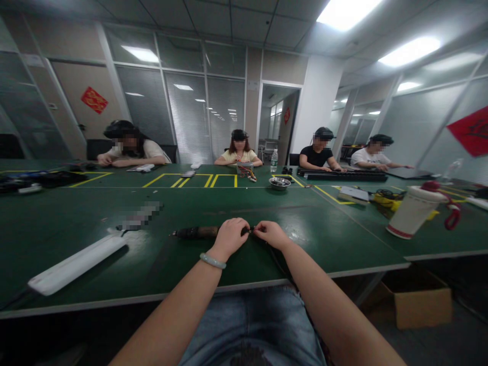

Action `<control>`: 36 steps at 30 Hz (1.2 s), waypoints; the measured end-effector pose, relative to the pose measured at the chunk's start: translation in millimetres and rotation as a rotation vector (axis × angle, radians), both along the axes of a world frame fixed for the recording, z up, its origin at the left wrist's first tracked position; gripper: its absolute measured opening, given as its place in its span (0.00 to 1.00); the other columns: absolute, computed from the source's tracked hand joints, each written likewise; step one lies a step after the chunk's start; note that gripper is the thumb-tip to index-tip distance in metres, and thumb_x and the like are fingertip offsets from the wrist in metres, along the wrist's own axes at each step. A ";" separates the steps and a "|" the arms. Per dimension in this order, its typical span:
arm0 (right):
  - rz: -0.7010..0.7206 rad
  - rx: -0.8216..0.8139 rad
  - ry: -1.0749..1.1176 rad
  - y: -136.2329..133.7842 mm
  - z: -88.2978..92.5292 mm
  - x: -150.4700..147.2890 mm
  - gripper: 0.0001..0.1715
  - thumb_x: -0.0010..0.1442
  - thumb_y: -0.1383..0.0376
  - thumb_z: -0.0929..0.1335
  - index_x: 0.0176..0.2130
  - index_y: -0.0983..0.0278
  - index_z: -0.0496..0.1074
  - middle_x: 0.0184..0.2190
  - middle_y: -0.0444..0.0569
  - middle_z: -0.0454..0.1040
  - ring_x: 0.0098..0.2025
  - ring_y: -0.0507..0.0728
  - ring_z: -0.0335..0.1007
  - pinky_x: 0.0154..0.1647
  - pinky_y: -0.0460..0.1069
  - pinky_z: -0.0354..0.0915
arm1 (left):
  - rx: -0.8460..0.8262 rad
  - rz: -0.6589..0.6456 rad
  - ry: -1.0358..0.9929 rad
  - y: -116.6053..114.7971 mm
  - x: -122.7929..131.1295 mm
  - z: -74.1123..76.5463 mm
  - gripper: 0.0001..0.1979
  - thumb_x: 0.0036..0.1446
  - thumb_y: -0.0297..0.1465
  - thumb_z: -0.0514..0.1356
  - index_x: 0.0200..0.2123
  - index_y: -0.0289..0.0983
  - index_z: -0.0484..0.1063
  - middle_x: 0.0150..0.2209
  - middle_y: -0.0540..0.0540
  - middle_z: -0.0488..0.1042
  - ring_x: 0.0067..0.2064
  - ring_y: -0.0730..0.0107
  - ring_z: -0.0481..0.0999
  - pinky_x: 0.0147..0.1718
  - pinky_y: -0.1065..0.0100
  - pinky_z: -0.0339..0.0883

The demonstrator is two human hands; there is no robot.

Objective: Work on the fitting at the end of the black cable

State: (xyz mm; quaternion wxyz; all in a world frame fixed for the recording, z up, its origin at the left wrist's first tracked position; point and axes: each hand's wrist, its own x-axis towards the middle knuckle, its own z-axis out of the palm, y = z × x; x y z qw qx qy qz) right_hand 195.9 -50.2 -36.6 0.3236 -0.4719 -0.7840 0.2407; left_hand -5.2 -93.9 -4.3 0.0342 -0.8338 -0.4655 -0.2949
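A dark electric screwdriver (198, 232) lies on the green table, its tip pointing left. My left hand (231, 236), with a pale bangle at the wrist, is closed over the rear end of its body. Just to the right, my right hand (271, 235) pinches a small dark cable plug (252, 230) at the screwdriver's tail. Whether the plug is seated in the tool cannot be made out. From beneath the right hand, a black cable (280, 262) runs down toward the table's front edge.
At left lies a white power strip (78, 264) beside a blurred-out item. A metal bowl (279, 183) with small parts stands beyond my hands. A white tumbler (414, 211) is at right, near a white box (354, 195) and yellow-black cables. Several people sit across the table.
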 end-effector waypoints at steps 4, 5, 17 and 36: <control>0.001 0.029 -0.014 0.0 0.2 0.1 0.10 0.55 0.60 0.69 0.34 0.64 0.76 0.29 0.45 0.76 0.29 0.51 0.69 0.30 0.44 0.62 | -0.013 0.019 -0.004 0.6 0.0 0.0 0.06 0.56 0.32 0.61 0.38 0.40 0.71 0.40 0.47 0.74 0.45 0.63 0.71 0.46 0.62 0.63; 0.001 0.034 -0.015 -0.4 0.6 0.1 0.10 0.55 0.60 0.69 0.34 0.64 0.76 0.29 0.45 0.76 0.30 0.51 0.69 0.31 0.44 0.62 | -0.016 0.020 -0.002 0.5 -0.1 0.1 0.05 0.56 0.32 0.61 0.37 0.40 0.72 0.40 0.47 0.74 0.45 0.63 0.71 0.46 0.62 0.63; -0.013 -0.005 -0.022 -5.6 6.4 -1.8 0.09 0.55 0.61 0.69 0.34 0.63 0.77 0.29 0.45 0.77 0.29 0.52 0.69 0.30 0.45 0.62 | -0.026 0.023 0.001 -1.6 1.1 2.1 0.07 0.56 0.31 0.60 0.39 0.40 0.71 0.41 0.47 0.74 0.45 0.63 0.72 0.47 0.61 0.63; -0.016 0.002 -0.025 -3.1 3.4 -2.0 0.10 0.55 0.60 0.69 0.35 0.63 0.77 0.30 0.45 0.77 0.31 0.52 0.70 0.31 0.45 0.62 | -0.027 0.018 0.039 -1.8 0.8 2.2 0.05 0.56 0.28 0.60 0.37 0.40 0.71 0.41 0.47 0.74 0.45 0.64 0.71 0.46 0.62 0.61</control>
